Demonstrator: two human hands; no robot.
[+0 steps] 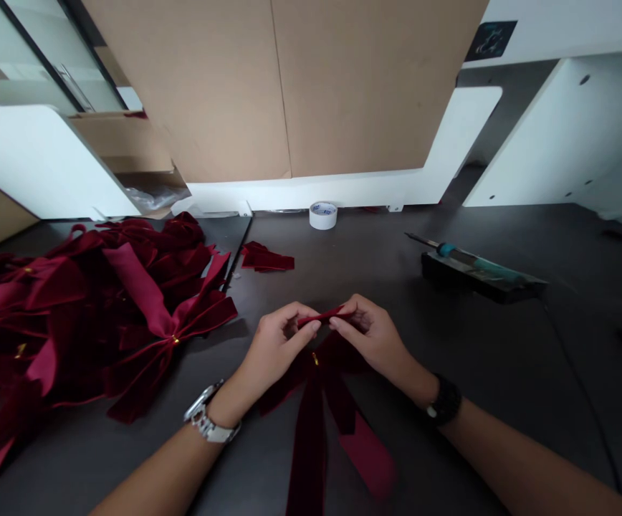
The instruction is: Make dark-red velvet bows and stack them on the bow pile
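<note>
The velvet bow [316,401] and the narrow velvet strip [324,316] look plush and matt: soft cloth against the smooth dark tabletop [483,373], probably laminate. Behind stands plain matt cardboard [193,93] — and nearer, a polished steel wristwatch [208,416] — glossy.

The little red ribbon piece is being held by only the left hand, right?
Not quite: it isn't only the left hand. The head view shows the small red velvet strip pinched by both hands, with the left hand at one end and the right hand at the other.
</note>
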